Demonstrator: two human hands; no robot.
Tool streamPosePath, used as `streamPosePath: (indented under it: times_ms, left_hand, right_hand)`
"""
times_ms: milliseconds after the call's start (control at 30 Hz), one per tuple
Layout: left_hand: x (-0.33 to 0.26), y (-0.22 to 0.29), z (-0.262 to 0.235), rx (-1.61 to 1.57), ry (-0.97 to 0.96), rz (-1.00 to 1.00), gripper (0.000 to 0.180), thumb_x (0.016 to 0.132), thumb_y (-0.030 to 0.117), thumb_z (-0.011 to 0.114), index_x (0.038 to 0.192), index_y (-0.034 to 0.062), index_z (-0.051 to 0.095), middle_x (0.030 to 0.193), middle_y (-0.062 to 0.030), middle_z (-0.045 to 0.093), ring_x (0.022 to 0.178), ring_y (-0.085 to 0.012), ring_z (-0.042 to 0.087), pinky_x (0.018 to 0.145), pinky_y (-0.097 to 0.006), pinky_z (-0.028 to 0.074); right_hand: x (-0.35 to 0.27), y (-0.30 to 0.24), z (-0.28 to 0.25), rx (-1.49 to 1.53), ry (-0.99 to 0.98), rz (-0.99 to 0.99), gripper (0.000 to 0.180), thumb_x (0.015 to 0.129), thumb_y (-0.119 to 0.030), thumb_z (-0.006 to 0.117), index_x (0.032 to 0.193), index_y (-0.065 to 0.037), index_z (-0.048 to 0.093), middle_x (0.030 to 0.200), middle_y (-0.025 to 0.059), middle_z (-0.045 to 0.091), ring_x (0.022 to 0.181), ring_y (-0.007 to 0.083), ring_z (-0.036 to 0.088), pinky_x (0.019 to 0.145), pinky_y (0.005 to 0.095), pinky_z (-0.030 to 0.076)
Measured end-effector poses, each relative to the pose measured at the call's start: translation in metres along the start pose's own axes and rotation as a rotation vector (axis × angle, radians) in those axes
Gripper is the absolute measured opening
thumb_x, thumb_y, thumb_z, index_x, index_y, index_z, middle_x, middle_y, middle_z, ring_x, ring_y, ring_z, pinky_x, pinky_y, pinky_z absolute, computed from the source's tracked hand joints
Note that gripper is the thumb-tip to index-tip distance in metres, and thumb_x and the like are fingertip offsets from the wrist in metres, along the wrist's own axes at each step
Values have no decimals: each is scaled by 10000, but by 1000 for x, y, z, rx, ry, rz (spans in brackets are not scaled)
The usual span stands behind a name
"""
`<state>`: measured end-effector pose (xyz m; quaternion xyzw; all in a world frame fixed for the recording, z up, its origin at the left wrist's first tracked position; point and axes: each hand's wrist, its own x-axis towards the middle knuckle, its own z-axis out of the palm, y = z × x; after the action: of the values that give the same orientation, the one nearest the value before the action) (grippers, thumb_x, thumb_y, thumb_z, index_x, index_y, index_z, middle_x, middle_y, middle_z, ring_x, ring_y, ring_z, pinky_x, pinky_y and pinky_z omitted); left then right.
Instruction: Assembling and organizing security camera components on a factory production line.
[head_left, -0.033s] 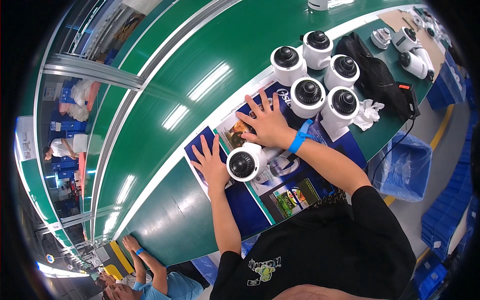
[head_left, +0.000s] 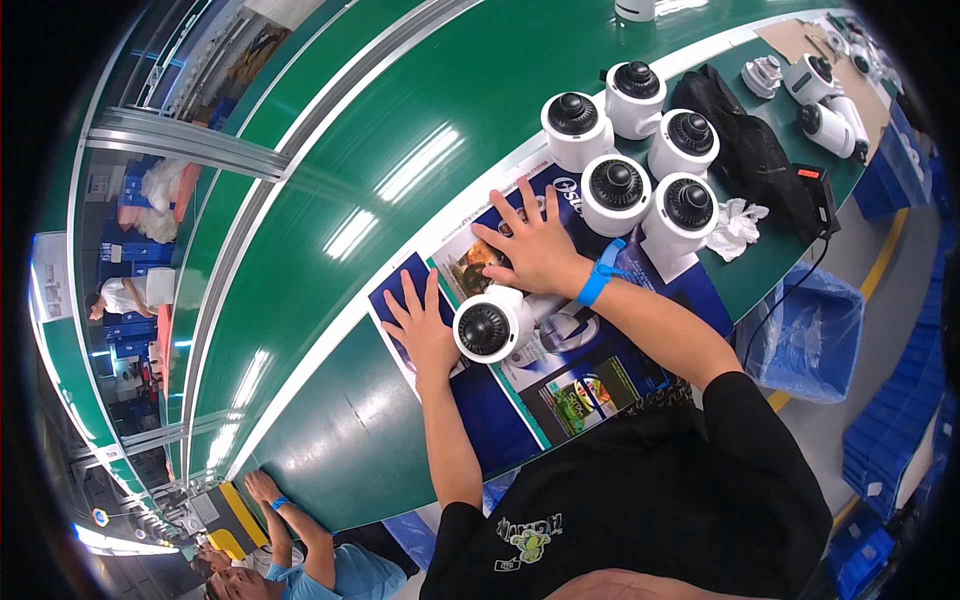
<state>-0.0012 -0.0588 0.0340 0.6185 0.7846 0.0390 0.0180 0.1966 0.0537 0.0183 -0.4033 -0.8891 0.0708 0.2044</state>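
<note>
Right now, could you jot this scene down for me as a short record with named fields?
Left hand: fingers spread over printed blue sheeting
Right hand: fingers spread over it too; blue wristband
Grip: neither hand holds anything
Between the hands: white unit with a black dome
Beyond the right hand: five similar units, clustered
Beside the cluster: black cloth, crumpled white tissue
Surface: green table
Lower left: another person in light blue

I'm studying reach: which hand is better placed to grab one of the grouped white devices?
Probably the right hand: spread open, it is nearer the grouped devices; the left hand is farther, beside a separate device.
</note>
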Motion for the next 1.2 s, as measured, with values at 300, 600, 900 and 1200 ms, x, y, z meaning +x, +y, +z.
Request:
streamPosePath:
  times_ms: [300,600,900,1200]
  left_hand:
    - [0,0,0,-1,-6,-10,823,737,457,707,1458,282,352,1587,-93,127,1423,-476,57,1046,-729,62]
    - [0,-1,2,8,2,-1,860,727,519,707,1466,285,336,1586,-86,135,1422,-469,76,1036,-733,80]
    - [0,0,1,22,-11,0,849,738,503,702,1469,289,326,1587,-81,133,1420,-475,77,1029,-743,88]
    - [0,-3,3,24,-7,-2,851,738,499,703,1470,289,325,1587,-81,133,1423,-470,73,1032,-742,83]
  right_hand:
    - [0,0,0,-5,-5,-1,629,833,-605,531,1353,-253,514,1513,193,273,1375,525,148,1023,735,146]
    - [-1,0,1,14,19,2,617,843,-629,508,1334,-256,534,1506,200,286,1372,539,153,1024,738,137]
    - [-2,1,4,4,34,-3,613,846,-645,490,1328,-271,538,1505,211,283,1359,555,175,1028,738,129]
    - [-1,0,3,8,31,-6,614,844,-644,491,1327,-267,539,1504,210,285,1357,558,177,1027,737,130]
